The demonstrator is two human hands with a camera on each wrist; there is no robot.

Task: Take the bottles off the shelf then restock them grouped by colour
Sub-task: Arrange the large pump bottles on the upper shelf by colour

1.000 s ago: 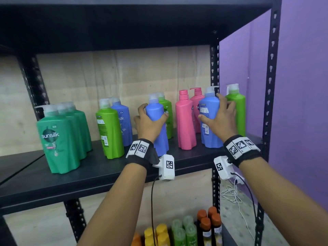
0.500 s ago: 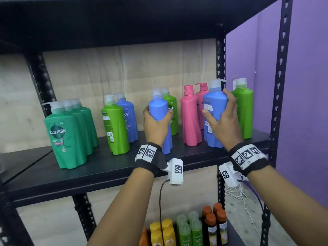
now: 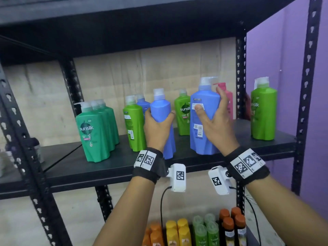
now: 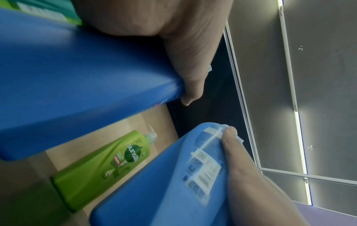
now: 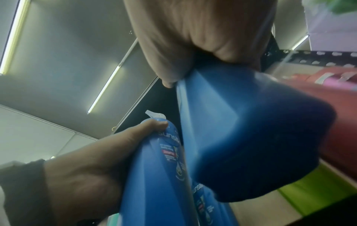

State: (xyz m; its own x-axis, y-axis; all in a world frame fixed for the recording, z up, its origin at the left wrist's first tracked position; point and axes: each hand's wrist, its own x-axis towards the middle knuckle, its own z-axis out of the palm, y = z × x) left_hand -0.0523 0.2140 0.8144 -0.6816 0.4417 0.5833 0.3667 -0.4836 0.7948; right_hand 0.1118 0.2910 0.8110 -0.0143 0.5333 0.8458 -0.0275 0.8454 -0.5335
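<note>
Black metal shelf (image 3: 106, 167), wood-panel back. Your left hand (image 3: 157, 129) wraps one blue bottle (image 3: 162, 121), right hand (image 3: 215, 125) wraps bigger blue bottle (image 3: 204, 125), both just off shelf. Smooth rigid plastic, probably heavy; grip waist, not pump.

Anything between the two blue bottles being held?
Head view: behind the gap between left-hand blue bottle and right-hand blue bottle stands a light green Sunsilk bottle; the bottles themselves stay apart.
</note>
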